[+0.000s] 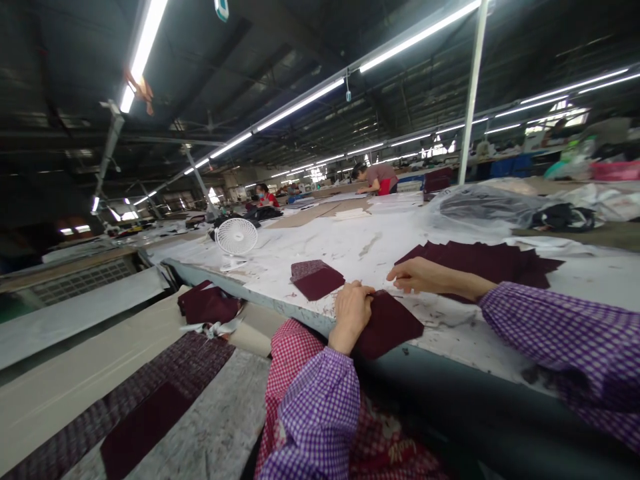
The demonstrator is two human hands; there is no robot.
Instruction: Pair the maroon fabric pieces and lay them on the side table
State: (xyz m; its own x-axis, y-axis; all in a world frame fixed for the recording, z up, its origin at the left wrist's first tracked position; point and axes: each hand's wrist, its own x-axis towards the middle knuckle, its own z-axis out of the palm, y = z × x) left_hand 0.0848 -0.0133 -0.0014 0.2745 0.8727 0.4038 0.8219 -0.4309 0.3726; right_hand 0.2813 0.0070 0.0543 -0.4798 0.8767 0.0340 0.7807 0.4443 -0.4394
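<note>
1. Work position: the dark maroon fabric piece (pixel 390 325) lies at the near edge of the bench (pixel 345 245), with its lower part extending over that edge. The small stack (pixel 320 284), a maroon panel with a speckled part at its far side, lies just beyond the left hand. The fanned pile (pixel 480 260) of maroon pieces lies behind the right hand and forearm.

2. Left hand (pixel 351 308): grasping the fabric piece at its upper corner, thumb and fingers drawn together.

3. Right hand (pixel 416 274): positioned just beside the far edge of the piece, between it and the fanned pile, with the fingers bent. The fingertips are small and blurred here; whether they grip a thin edge or are released cannot be told.

4. Step in hand (judged): handling and aligning a single piece at the bench edge, the left hand controlling the corner.

5. Requirement for the next move (judged): maintain the left-hand hold, bring the right fingertips squarely onto the far edge, and keep the fabric flat and free of folds.

6. Caution: the overhanging part may sag or catch on the checked apron (pixel 295 347). Keep the right sleeve (pixel 555 327) clear of the fanned pile; contact could shift its loose layers.
</note>
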